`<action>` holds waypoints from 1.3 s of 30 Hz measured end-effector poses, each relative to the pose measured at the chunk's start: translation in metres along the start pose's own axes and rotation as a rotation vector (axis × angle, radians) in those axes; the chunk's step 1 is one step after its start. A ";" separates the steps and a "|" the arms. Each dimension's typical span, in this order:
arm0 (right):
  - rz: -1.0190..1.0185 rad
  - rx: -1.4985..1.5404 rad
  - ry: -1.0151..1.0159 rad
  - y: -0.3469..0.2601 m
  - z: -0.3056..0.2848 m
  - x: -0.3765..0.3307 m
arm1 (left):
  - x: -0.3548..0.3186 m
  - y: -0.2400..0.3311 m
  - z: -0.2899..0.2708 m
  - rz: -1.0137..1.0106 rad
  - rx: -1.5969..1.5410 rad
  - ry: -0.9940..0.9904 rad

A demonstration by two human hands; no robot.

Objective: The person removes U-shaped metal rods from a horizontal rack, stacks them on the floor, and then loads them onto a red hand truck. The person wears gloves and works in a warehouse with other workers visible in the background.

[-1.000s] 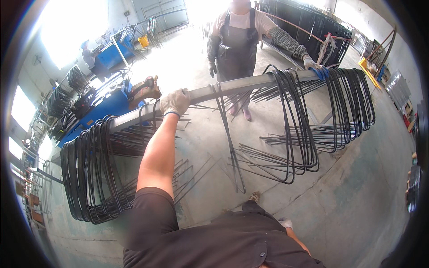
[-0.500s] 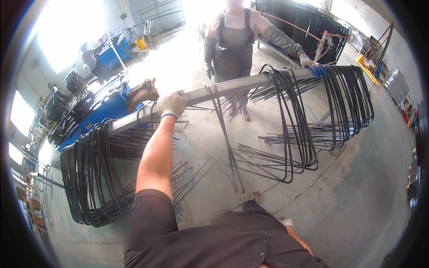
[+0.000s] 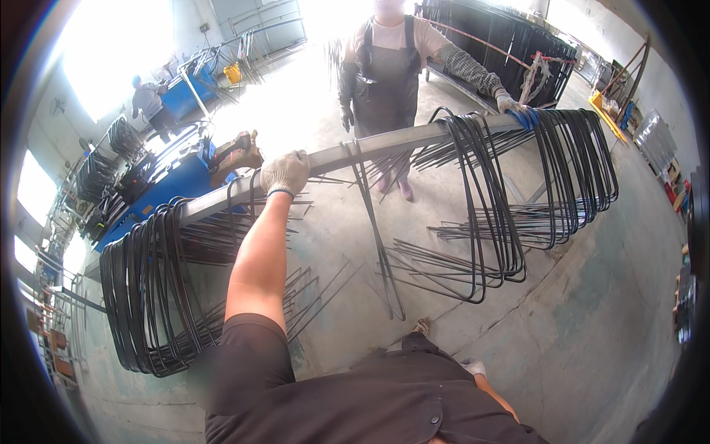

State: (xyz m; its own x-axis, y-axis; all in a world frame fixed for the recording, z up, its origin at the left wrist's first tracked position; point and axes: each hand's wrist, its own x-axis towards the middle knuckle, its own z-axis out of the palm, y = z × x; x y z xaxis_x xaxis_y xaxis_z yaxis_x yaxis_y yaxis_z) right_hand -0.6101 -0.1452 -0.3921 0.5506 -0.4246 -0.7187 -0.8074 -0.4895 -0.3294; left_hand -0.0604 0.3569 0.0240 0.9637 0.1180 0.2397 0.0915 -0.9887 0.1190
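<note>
My left hand [image 3: 285, 172], in a pale knitted work glove, is closed over the top of a long grey metal bar [image 3: 410, 138]. From this bar hang several bent black wire frames: a dense bunch [image 3: 140, 296] left of the hand, a single frame [image 3: 372, 229] near the middle, a group [image 3: 477, 214] right of centre and another bunch [image 3: 573, 174] at the right end. Low beside my body is my right hand [image 3: 473, 366], also gloved, away from the bar; its fingers are too hidden to read.
Across the bar stands a co-worker [image 3: 388, 81] in a dark apron, one gloved hand [image 3: 520, 111] on the bar by the right-hand frames. Blue machines [image 3: 166, 181] are at left, with another person [image 3: 151, 103] behind. A rack of black panels [image 3: 495, 44] stands behind the co-worker.
The person in the far left background has straightened up. My left hand, the bar and the hanging wire frames look unchanged.
</note>
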 end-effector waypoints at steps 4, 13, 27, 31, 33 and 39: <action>0.012 -0.045 0.003 0.024 0.013 -0.004 | 0.021 0.008 0.040 0.117 0.079 0.079; 0.439 0.076 0.757 0.016 -0.256 -0.038 | 0.049 -0.041 0.062 0.270 0.027 0.095; -0.202 0.330 1.222 -0.079 -0.473 -0.159 | 0.053 -0.017 0.084 0.560 0.359 0.205; -0.610 0.155 0.682 -0.292 -0.306 -0.187 | 0.013 -0.008 0.016 0.039 0.027 -0.028; -0.727 -0.180 0.486 -0.359 -0.245 -0.196 | 0.002 -0.016 0.005 0.035 0.050 -0.005; -1.094 -0.386 0.232 -0.453 -0.151 -0.198 | -0.002 -0.006 0.018 0.077 -0.021 -0.058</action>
State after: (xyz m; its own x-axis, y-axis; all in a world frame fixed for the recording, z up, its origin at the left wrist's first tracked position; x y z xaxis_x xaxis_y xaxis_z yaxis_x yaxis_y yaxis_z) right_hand -0.3209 0.0457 -0.0082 0.9666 0.2546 -0.0280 0.2129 -0.8594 -0.4649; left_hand -0.0581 0.3613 0.0060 0.9807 0.0356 0.1925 0.0119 -0.9924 0.1229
